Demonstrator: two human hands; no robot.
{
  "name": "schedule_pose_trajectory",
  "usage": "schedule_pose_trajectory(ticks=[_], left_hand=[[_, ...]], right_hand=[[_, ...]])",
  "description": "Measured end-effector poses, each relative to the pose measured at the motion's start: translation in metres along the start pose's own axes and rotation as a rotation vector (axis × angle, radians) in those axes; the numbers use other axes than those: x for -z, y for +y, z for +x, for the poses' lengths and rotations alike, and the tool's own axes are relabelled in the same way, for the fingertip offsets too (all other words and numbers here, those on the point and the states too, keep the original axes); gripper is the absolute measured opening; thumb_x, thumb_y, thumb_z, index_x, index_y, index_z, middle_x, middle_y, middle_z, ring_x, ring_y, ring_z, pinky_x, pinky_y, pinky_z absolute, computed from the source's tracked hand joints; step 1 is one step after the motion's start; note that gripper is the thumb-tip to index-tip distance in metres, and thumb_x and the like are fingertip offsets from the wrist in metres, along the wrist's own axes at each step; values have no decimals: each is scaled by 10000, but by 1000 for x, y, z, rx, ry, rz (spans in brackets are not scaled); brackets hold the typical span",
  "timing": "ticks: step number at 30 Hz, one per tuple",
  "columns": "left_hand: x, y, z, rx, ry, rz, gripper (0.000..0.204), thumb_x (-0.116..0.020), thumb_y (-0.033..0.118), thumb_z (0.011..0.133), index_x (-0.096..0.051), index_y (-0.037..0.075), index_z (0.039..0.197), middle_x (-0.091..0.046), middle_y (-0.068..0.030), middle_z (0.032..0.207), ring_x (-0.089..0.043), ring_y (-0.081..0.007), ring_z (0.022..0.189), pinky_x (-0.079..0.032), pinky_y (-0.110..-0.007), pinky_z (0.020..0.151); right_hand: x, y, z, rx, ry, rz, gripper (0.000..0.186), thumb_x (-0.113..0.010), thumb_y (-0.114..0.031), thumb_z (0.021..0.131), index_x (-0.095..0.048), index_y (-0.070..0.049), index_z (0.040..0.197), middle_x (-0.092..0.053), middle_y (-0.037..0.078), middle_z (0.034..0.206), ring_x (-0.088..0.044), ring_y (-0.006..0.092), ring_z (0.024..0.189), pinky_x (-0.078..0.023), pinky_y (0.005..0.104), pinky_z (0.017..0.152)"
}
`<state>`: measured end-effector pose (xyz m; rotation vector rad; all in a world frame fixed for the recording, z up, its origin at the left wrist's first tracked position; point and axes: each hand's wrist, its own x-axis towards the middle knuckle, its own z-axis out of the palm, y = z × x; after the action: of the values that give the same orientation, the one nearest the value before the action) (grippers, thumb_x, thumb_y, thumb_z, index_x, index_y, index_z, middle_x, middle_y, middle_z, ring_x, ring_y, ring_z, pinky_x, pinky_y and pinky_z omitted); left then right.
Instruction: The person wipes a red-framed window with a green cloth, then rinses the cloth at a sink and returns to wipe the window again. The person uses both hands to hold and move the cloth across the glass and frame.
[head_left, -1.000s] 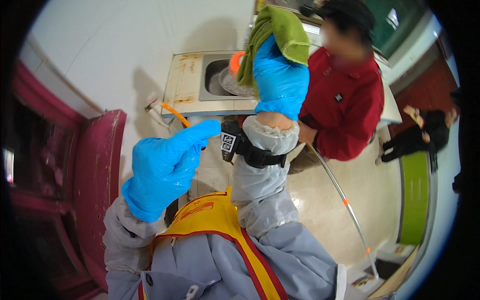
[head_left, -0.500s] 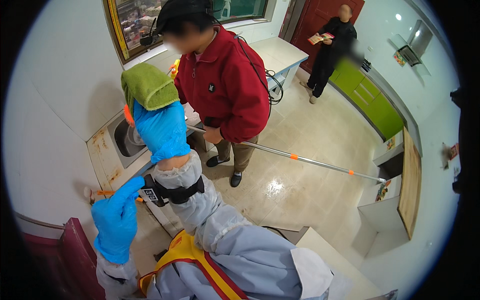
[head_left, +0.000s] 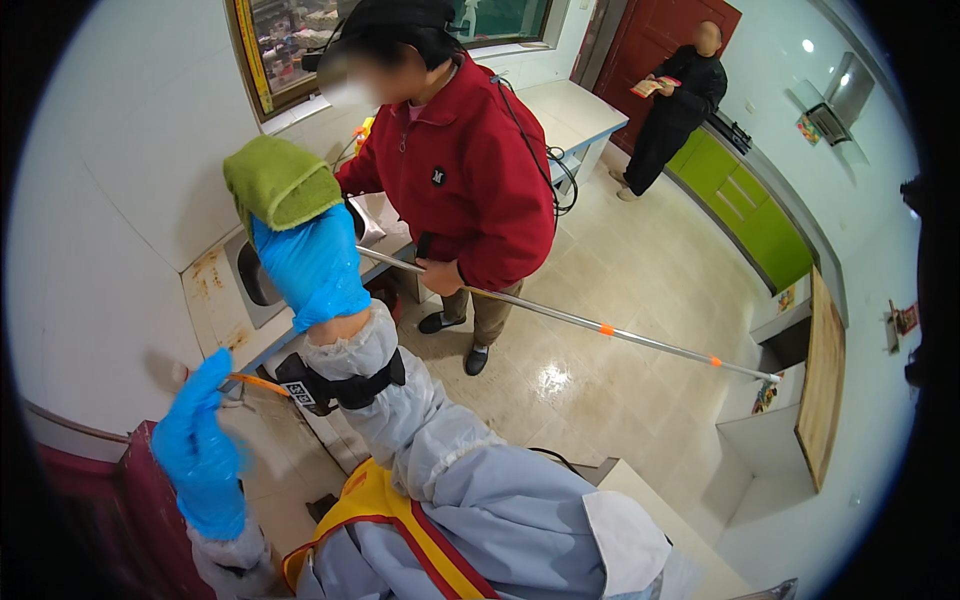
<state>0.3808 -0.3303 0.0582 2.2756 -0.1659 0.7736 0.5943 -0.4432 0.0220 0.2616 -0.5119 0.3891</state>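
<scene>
My right hand [head_left: 312, 265], in a blue glove, is raised over the sink side with a folded green towel [head_left: 283, 182] in its grip. The towel covers most of its fingers. Lower and to the left, my left hand [head_left: 203, 450] wears a blue glove too. Its fingers are stretched out and partly smeared by motion, and it holds nothing I can see. A black strap with a small black-and-white marked block [head_left: 312, 385] sits around my right forearm, over a white sleeve cover. An orange strip [head_left: 258, 381] shows between my left fingertips and that block.
A person in a red jacket [head_left: 480, 170] stands close ahead, holding a long metal pole [head_left: 540, 312] that slants rightward. The sink counter [head_left: 212, 300] is left. Another person in black [head_left: 683, 100] stands by green cabinets [head_left: 735, 200]. A maroon chair back [head_left: 150, 500] is lower left.
My right hand with the towel has shifted slightly left and down in view. My left hand has moved left, its fingers straightening. The view has turned a little.
</scene>
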Motion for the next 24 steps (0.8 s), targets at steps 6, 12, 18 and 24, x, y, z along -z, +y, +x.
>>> schedule_pose_trajectory(ticks=[6,12,18,24], left_hand=[[27,52,12,536,166,24,526,-531,6,920,-456,85,1434,-642,-59,1052,-404,-44,647,-400,-175,629],[41,47,-3,343,146,321,506,-777,298,797,-560,81,1200,-640,-157,1038,-649,-321,892,-517,-371,796],[73,22,-25,657,356,199,289,-582,147,918,-589,12,1172,-664,-140,1078,-674,-269,894,-537,-347,786],[125,8,-52,570,929,-304,304,-527,69,936,-546,9,1233,-643,-83,1121,-651,-199,954,-538,-315,840]], right_hand=[[-36,25,-8,-259,174,95,422,-382,-277,1030,-463,-7,1344,-501,136,1399,-524,286,1244,-441,380,1061],[-65,45,-38,-730,-103,-174,472,-382,-361,1013,-462,-9,1317,-551,180,1289,-578,320,1141,-465,467,993],[-41,107,19,-1031,-371,-79,354,-461,-203,1008,-475,-11,1305,-625,100,1022,-641,238,939,-548,352,863],[-20,223,-17,-944,-866,-556,754,-664,31,854,-300,-128,1494,-352,114,1474,-423,232,1314,-363,362,1107]])
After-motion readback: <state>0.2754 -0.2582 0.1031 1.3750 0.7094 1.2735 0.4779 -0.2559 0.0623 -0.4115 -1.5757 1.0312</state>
